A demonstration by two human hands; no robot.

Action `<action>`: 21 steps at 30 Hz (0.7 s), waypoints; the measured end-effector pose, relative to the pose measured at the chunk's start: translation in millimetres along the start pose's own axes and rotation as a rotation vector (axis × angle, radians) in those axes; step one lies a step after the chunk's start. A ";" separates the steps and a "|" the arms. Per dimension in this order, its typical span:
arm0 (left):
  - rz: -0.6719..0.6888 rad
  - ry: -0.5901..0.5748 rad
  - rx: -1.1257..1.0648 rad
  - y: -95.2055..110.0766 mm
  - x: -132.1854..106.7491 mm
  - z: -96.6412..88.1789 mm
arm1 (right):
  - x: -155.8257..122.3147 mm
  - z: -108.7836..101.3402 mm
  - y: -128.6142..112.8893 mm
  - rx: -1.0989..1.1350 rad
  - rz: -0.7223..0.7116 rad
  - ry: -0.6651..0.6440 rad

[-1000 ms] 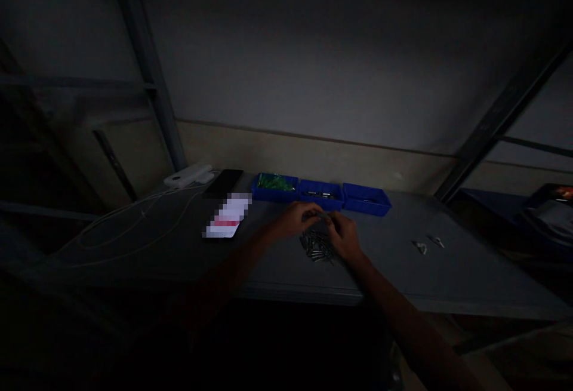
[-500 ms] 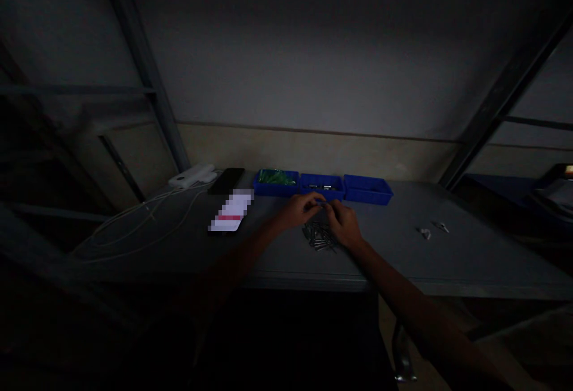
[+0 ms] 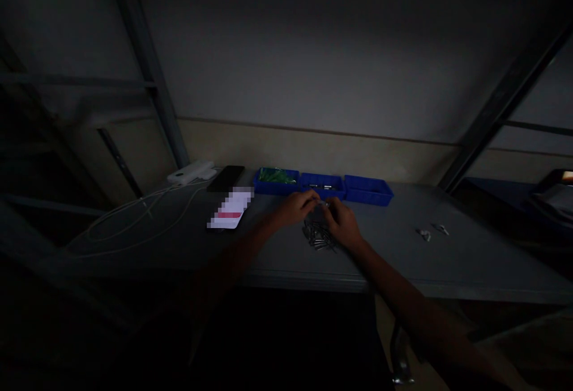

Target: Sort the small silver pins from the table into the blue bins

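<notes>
- L hand (image 3: pixel 296 208) & R hand (image 3: pixel 342 222): fingertips nearly meeting, both pinched narrow on one small part (image 3: pixel 321 203), held up just off the desk (image 3: pixel 380 259). Part looks pale/shiny; exact shape can't be told, too dark & mostly covered by fingers.
- Spot: part sits btwn the two hands, in front of the middle blue bin (image 3: pixel 331 194), just above/behind a loose pile of thin metal pieces (image 3: pixel 319 237) on the desk. R hand is right beside the pile; L hand is a bit further off.
- Doing it well (my view): light pinch from each side, thumbs & index fingers only, so the part doesn't roll or spring out.
- Working low over the pile seems smart, b/c a dropped piece lands close; downside is it'd mix w/ the lookalikes.
- Wrists low, forearms steady, esp. w/ light this poor; go by feel as much as by eye. Turning the part toward the lit phone (image 3: pixel 230 209) might help a bit.
- Watch the R hand's heel: close to the pile, could nudge pieces loose.
- Nearby: left blue bin (image 3: pixel 273 187) w/ green packets (image 3: pixel 277 176); middle bin w/ a few shiny bits; right blue bin (image 3: pixel 367 199), contents too dim to tell. White cables (image 3: pixel 111 209) lie well left, clear of both hands.
</notes>
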State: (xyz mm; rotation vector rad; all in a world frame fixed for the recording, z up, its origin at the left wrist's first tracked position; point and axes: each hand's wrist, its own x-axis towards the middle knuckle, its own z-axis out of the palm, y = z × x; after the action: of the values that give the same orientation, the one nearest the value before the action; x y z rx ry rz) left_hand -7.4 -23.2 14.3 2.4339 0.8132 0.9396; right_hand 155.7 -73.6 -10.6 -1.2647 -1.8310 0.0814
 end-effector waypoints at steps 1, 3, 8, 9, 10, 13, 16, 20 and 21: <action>0.001 -0.003 -0.003 0.4 -0.1 -0.4 | 0.2 0.2 0.3 -0.011 -0.007 0.004; 0.013 -0.007 -0.016 1.5 -0.2 -1.1 | 0.2 -0.3 0.2 -0.037 -0.014 0.011; 0.047 0.011 0.007 3.8 0.1 -0.8 | -0.7 -2.3 -0.8 -0.035 0.010 0.020; 0.046 0.015 0.013 3.8 0.3 -0.9 | -0.8 -2.2 -0.9 -0.026 0.013 0.021; 0.044 0.015 0.016 3.6 0.5 -1.3 | -0.9 -1.9 -1.0 -0.018 0.016 0.022; 0.032 -0.004 0.018 1.6 0.9 -3.1 | -0.9 -0.2 -1.5 0.007 0.032 0.017; 0.011 -0.008 0.027 -0.3 0.9 -4.2 | -0.9 0.8 -2.5 0.040 0.040 0.003; 0.007 0.016 0.005 1.3 0.9 -3.5 | -1.4 0.2 -2.2 0.039 0.035 -0.012; 0.006 0.023 -0.001 2.2 1.0 -3.3 | -1.5 0.0 -1.7 0.028 0.029 -0.007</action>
State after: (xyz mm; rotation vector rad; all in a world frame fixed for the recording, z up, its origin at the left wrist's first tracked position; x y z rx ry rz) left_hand -8.3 -23.7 18.3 2.4301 0.8131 0.9723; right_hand 154.6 -75.6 -10.7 -1.2730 -1.8114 0.1270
